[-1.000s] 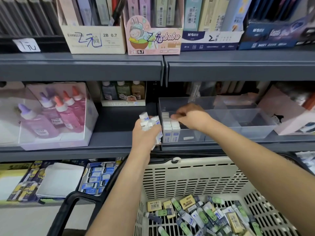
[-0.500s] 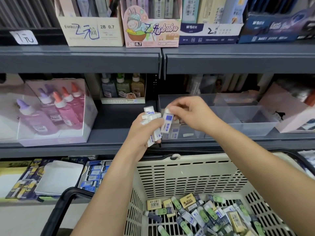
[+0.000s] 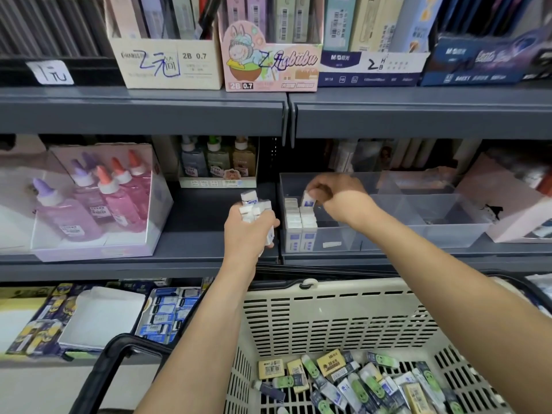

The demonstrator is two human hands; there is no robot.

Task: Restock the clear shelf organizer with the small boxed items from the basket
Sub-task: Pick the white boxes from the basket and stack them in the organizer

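A cream slatted plastic basket (image 3: 337, 318) with a black handle sits nearest, its floor littered with small boxed erasers (image 3: 352, 380) in yellow, green and white. Above it, the left hand (image 3: 249, 231) grips a bunch of white-and-blue boxes (image 3: 254, 206). The right hand (image 3: 343, 198) pinches one white box (image 3: 307, 200) over the upright rows in the clear plastic shelf organizer (image 3: 388, 234) on the grey metal shelf (image 3: 125, 265), beside boxed pink glue bottles (image 3: 98, 198).

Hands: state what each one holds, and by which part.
Left hand clutches a bunch of small white boxes around their lower halves. Right hand pinches one white box by its top end, over the clear organizer.
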